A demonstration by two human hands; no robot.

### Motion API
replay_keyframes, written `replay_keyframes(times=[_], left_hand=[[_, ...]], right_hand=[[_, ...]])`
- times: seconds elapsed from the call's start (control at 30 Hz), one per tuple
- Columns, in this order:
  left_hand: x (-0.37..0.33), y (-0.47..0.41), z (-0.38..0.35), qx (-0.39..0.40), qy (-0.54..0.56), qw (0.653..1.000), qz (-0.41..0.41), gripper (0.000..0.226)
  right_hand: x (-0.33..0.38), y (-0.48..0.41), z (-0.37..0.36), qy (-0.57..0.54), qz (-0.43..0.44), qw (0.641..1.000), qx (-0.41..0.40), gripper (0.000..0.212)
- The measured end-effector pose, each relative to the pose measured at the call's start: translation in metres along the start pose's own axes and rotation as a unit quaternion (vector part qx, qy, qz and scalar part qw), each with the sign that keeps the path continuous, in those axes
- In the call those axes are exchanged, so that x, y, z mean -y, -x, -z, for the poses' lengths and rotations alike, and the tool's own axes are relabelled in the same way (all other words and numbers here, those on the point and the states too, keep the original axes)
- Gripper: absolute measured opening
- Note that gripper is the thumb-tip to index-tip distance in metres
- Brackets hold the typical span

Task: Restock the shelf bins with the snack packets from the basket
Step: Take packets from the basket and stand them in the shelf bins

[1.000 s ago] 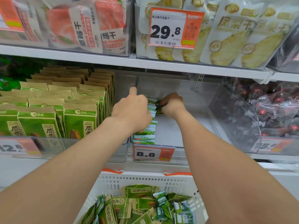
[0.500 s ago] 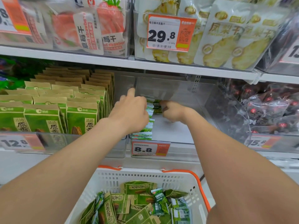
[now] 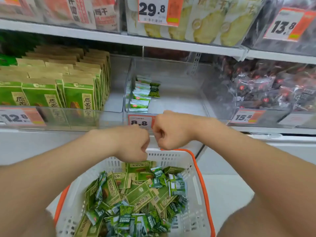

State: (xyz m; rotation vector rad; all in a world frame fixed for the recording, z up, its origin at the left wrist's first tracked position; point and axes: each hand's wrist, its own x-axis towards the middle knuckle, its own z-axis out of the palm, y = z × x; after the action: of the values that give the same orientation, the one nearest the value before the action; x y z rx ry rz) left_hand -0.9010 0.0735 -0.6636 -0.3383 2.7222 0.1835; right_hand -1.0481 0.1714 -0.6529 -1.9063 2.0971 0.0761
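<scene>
just above the far rim of a white slotted plastic basket with an orange edge (image 3: 168, 158): left hand (image 3: 132, 144) and right hand (image 3: 169, 130), side by side, knuckles close together, whether touching or not hard to tell. both balled into fists, fingers curled under against the palms, nothing visible in either grip. backs of both hands turned upward.

in the basket, heaped loosely: small green-and-white crinkled snack packets (image 3: 159, 179) mixed with flat kraft-and-green paper pouches (image 3: 139, 196), lying at all angles.

beyond the fists, a clear plastic bin (image 3: 179, 103) fronted by an orange-and-white 8.8 price tag (image 3: 139, 121), lower edge of the tag hidden behind the hands. along the bin's left wall, a single row of small green-and-white packets (image 3: 139, 100) standing on edge, running front to back. just beside that row, toward its rear, one darker green packet (image 3: 154, 89), upright, touching or almost touching the row.

to the left, a neighbouring clear bin (image 3: 68, 117) packed tight with upright kraft-and-green pouches (image 3: 78, 94), behind a 12.8 tag (image 3: 16, 117). to the right, dark red wrapped sweets (image 3: 266, 88) heaped behind a 15.8 tag (image 3: 244, 117). higher up, pale pineapple-print bags (image 3: 220, 23) and pink strawberry-print bags (image 3: 89, 12), both blurred.
</scene>
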Motion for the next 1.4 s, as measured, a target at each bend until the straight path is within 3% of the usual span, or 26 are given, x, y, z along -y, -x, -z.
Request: replay_keyframes(times=[0.1,0.23,0.33,0.4,0.53,0.67,0.77,0.9,0.97,1.03,1.17,1.27,1.4], left_hand=[[-0.014,-0.009,-0.027,0.126,-0.021,0.991,-0.032,0.021],[-0.024,-0.027,-0.057,0.173,-0.059,0.982,-0.056,0.028],[-0.025,-0.04,-0.073,0.185,-0.091,0.977,-0.063,0.027],[-0.025,-0.047,-0.077,0.19,-0.111,0.974,-0.057,0.018],[-0.021,-0.062,-0.074,0.163,-0.122,0.977,-0.062,0.012],[-0.009,-0.073,-0.075,0.121,-0.117,0.983,-0.079,0.025],[-0.003,-0.073,-0.078,0.136,-0.13,0.981,-0.052,0.007],[-0.004,-0.073,-0.084,0.187,-0.134,0.972,-0.041,0.03],[-0.007,-0.076,-0.088,0.192,-0.135,0.971,-0.046,0.019],[-0.01,-0.078,-0.09,0.184,-0.132,0.972,-0.057,0.016],[-0.012,-0.075,-0.087,0.175,-0.125,0.974,-0.074,0.021],[-0.01,-0.073,-0.082,0.166,-0.124,0.976,-0.067,0.022],[-0.001,-0.069,-0.07,0.139,-0.098,0.983,-0.061,0.025]], right_hand=[[-0.012,-0.009,-0.06,0.051,-0.035,0.977,0.206,0.012],[-0.024,-0.02,-0.125,0.161,-0.045,0.955,0.247,0.023],[-0.038,-0.027,-0.163,0.229,-0.035,0.932,0.278,0.007],[-0.057,-0.034,-0.188,0.257,-0.043,0.909,0.325,0.04],[-0.085,-0.04,-0.217,0.249,-0.08,0.875,0.408,0.038],[-0.088,-0.039,-0.221,0.235,-0.102,0.902,0.347,0.048],[-0.079,-0.032,-0.229,0.216,-0.082,0.921,0.314,0.043],[-0.069,-0.019,-0.259,0.16,-0.083,0.934,0.307,0.088],[-0.064,-0.012,-0.269,0.168,-0.087,0.94,0.284,0.092],[-0.059,-0.009,-0.275,0.216,-0.062,0.938,0.265,0.084],[-0.052,-0.006,-0.276,0.225,-0.006,0.932,0.285,0.045],[-0.051,-0.012,-0.264,0.139,-0.021,0.952,0.272,0.04],[-0.038,-0.036,-0.217,-0.018,-0.047,0.982,0.182,0.024]])
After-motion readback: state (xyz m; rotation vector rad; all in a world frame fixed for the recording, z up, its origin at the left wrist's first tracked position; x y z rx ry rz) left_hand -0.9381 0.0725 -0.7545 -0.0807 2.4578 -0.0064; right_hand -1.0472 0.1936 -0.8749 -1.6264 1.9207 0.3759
